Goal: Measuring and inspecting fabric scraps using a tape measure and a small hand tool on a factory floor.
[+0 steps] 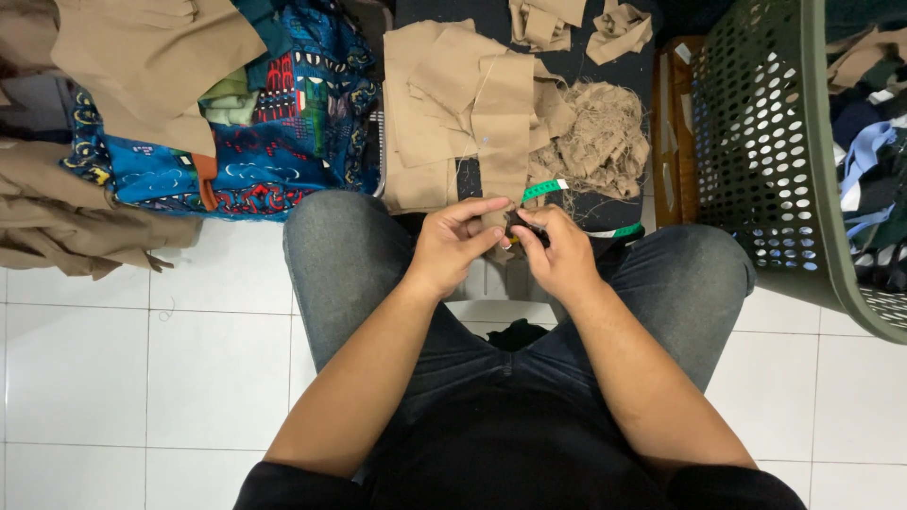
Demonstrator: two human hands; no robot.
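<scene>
My left hand (452, 242) and my right hand (559, 253) meet in front of my knees, fingers pinched together. Between them is the lower end of a long tan fabric strip (504, 123) that runs up onto a dark table surface (491, 19). My right hand also grips a small dark tool (525, 224), whose kind I cannot tell. A green measuring tape (545, 189) curls just above my right hand and reappears by my right knee.
Tan fabric pieces (425, 104) and a tangle of frayed threads (605, 142) lie on the dark surface. Blue patterned cloth (274, 142) and tan garments (85, 208) pile at left. A green perforated laundry basket (775, 161) with mixed scraps stands at right. White tiled floor (142, 378) below.
</scene>
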